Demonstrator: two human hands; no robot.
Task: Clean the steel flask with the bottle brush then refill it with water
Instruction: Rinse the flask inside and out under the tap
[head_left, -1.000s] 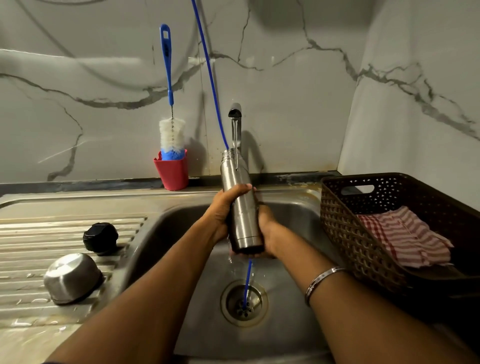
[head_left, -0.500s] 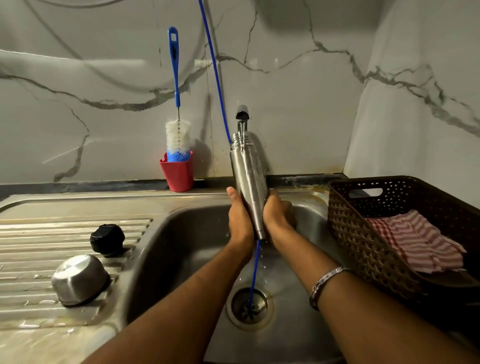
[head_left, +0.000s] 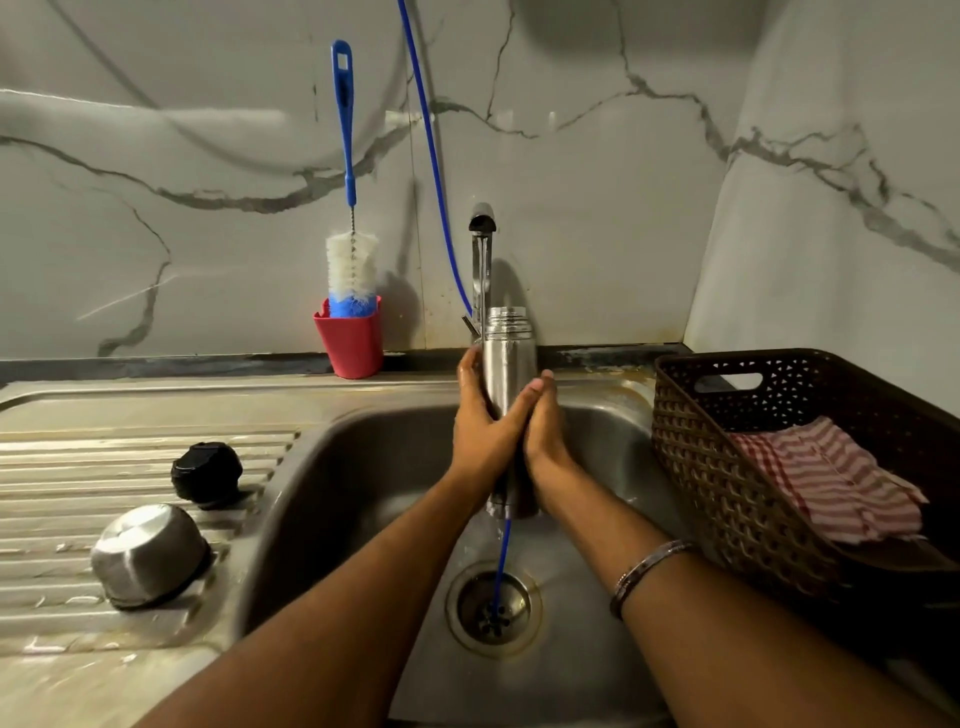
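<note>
I clamp the steel flask (head_left: 508, 364) upright between both palms, fingers (head_left: 470, 379) pressed flat, mouth beneath the tap (head_left: 483, 228) for filling.

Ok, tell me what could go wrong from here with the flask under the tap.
1. The flask is pressed between the flat left hand and right hand, not gripped. Wet steel could slip and drop into the sink.
2. The tap stream seems to run down beside the open mouth, so it may not fill.
3. The blue hose hanging below could snag.
</note>
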